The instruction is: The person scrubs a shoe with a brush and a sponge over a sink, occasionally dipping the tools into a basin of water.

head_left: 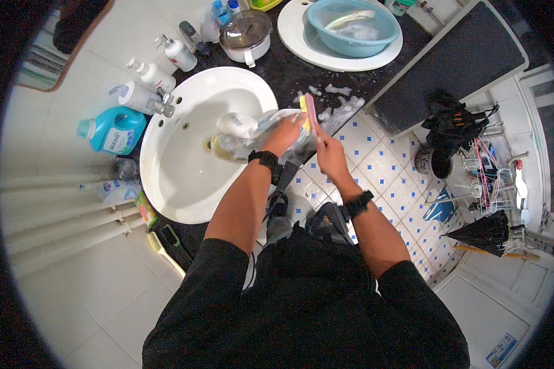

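Cloth (237,126), pale and bunched, its exact kind unclear, lies over the right side of the white sink (166,190), part inside the bowl, part out past the rim. Left hand (286,135): grasping the cloth from above, hiding some of it. Right hand (331,154): closed round the lower end of a pink-and-yellow brush (308,112), yellow side toward the cloth.

Surroundings: suds (345,112) on the dark counter (289,79), just right of the brush. Faucet (161,108) at the bowl's left; a pump bottle (132,96) crowds it from behind, two more beyond. Teal jug (116,130) near the sink's left edge. Lidded pot (246,37) takes up counter beyond the bowl. Farther right, a blue basin (335,48) sits in a second sink (289,38), holding a whitish item and suds
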`<state>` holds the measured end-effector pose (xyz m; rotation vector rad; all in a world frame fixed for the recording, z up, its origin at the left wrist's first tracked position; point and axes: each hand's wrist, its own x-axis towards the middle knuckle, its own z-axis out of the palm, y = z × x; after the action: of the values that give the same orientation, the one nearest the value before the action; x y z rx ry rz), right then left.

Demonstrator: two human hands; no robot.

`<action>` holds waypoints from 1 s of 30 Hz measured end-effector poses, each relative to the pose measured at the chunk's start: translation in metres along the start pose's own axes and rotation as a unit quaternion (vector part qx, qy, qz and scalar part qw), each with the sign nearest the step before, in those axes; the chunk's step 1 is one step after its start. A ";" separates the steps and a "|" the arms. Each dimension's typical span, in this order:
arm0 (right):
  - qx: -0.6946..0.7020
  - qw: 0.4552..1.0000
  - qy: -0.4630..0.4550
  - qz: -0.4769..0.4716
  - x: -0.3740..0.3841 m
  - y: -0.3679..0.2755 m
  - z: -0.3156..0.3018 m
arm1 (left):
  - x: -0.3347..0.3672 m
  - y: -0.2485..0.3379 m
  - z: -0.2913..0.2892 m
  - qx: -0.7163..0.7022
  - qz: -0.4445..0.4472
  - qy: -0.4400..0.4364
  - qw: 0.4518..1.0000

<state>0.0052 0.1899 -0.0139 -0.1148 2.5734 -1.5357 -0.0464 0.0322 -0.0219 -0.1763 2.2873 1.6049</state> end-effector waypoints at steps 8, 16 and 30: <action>-0.023 0.999 -0.024 -0.005 -0.034 -0.002 -0.003 | 0.011 -0.028 0.003 0.016 -0.031 0.040 0.999; -0.049 0.998 -0.015 -0.041 -0.036 0.017 -0.014 | -0.004 0.009 0.003 0.015 -0.048 -0.017 0.999; -0.041 0.997 -0.055 0.019 -0.047 -0.004 -0.018 | 0.001 0.000 -0.004 -0.020 -0.065 -0.022 0.997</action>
<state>0.0486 0.2099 0.0015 -0.1521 2.5372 -1.3722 -0.0487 0.0283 -0.0207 -0.2905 2.1658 1.5742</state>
